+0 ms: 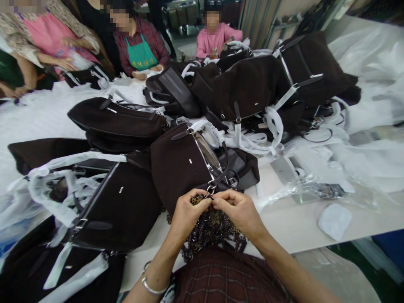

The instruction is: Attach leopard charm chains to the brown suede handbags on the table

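A dark brown handbag [176,164] lies in front of me with its zipped top facing right. Metal rings [211,187] hang at its near corner, just above my fingertips. My left hand [189,210] and my right hand [236,208] meet there, thumbs and forefingers pinched together. Below them a bunch of brown and dark patterned chain-like trim [214,229] hangs over the table edge toward my lap. The small part between my fingertips is too hidden to name.
More dark handbags with white-wrapped handles lie left [126,210] and in a heap behind [246,84]. Clear plastic wrapping [315,189] and a white pad [334,221] are on the table at right. Several people work across the table, one in a green apron [142,54].
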Demonstrator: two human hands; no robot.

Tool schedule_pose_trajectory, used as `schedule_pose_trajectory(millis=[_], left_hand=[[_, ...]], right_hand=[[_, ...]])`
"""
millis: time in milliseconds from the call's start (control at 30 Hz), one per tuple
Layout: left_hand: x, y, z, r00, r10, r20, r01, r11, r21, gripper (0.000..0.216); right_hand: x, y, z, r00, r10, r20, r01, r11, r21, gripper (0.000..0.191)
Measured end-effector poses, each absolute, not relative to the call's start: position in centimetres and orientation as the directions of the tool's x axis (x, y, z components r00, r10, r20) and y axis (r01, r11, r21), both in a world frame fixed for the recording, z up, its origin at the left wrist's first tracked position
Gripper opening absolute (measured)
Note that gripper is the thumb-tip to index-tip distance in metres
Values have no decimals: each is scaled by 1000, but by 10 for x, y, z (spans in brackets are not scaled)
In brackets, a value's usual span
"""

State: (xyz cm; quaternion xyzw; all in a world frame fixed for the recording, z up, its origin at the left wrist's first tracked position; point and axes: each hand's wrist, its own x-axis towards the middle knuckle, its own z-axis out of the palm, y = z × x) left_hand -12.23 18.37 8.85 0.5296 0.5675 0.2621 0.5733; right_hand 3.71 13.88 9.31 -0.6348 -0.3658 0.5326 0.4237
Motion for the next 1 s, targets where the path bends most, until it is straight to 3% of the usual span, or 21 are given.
schedule_pose_trajectory(millis=[300,500,833,1000], left_hand=[[-124,190,97,266,839,-474,190,437,879,21],[-129,192,92,338,783,-522,66,534,843,25],[-128,188,93,343,788,-511,59,525,849,28],[-128,185,97,288,850,-441,138,419,897,18]], right_hand=[[38,138,104,169,967,-189,285,-231,-930,16],[39,141,103,115,983,-142,324,-172,-930,16],[29,140,99,154,986,-60,316,-106,-943,16],[32,139,99,90,996,-10,363,-43,-931,15]])
